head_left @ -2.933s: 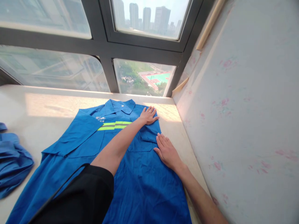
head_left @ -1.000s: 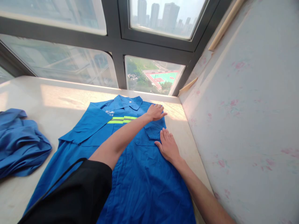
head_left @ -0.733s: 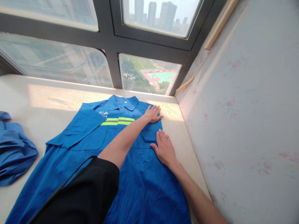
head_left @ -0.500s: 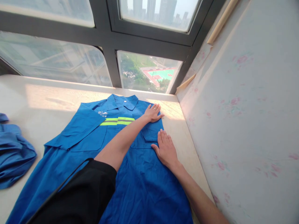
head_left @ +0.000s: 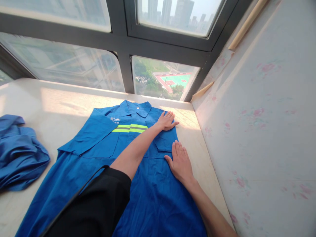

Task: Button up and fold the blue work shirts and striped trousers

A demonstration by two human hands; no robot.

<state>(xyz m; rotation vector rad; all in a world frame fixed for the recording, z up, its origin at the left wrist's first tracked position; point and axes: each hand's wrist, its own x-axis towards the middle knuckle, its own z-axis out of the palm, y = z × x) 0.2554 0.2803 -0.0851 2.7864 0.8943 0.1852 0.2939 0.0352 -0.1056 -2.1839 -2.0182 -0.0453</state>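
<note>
A blue work jacket [head_left: 158, 191] lies front side up, its collar toward the window. A yellow-green and grey reflective strip [head_left: 120, 128] crosses its chest, with white lettering [head_left: 115, 120] above. One sleeve [head_left: 91, 131] is folded over the front on the left. My left hand [head_left: 168, 121] rests flat on the chest near the right shoulder, fingers spread, a ring on one finger. Lower down, my right hand [head_left: 181, 164] lies flat along the jacket's right edge, thumb apart. Neither hand grasps anything. My left forearm and black sleeve hide part of the jacket's middle.
Another crumpled blue garment [head_left: 23, 154] lies at the left on the pale sill board [head_left: 64, 102]. Behind stands a dark-framed window [head_left: 160, 42]. A wall with floral paper [head_left: 259, 131] closes off the right side, with a peeling strip [head_left: 202, 91] near the corner.
The whole view has shifted, so everything appears farther right. My right hand has slid slightly down the jacket's edge toward me. My left hand stays in place on the chest.
</note>
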